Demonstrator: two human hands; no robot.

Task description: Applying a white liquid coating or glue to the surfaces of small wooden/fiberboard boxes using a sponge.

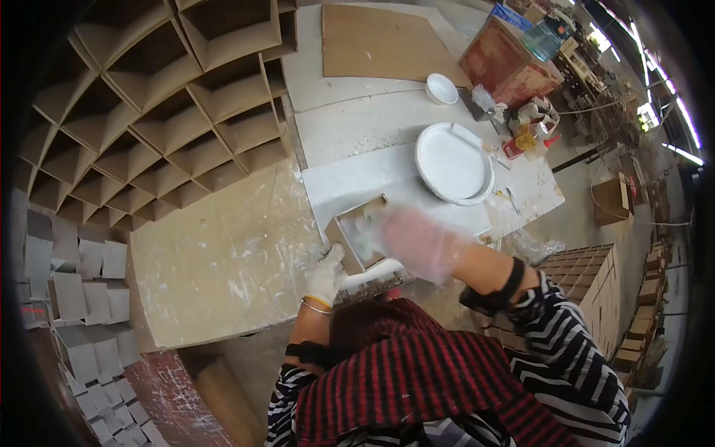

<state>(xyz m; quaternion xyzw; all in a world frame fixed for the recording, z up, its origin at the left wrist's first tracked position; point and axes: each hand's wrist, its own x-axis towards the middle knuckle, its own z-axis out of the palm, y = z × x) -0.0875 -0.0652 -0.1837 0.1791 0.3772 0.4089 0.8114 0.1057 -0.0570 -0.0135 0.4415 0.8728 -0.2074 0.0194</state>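
The white-gloved left hand (325,273) touches the small, open, brown cardboard box (350,258) just right of it, pinching or only pressing I can't tell, and the box could slip if the blurry, pink-gloved right hand (419,242), fingers unclear, bumps it.

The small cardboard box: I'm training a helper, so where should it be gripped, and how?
Probably flat-handed on the left outer wall of the box, coming from the person's left, where the left hand rests. That side is flat and exposed; the blurred right hand is at the open top.
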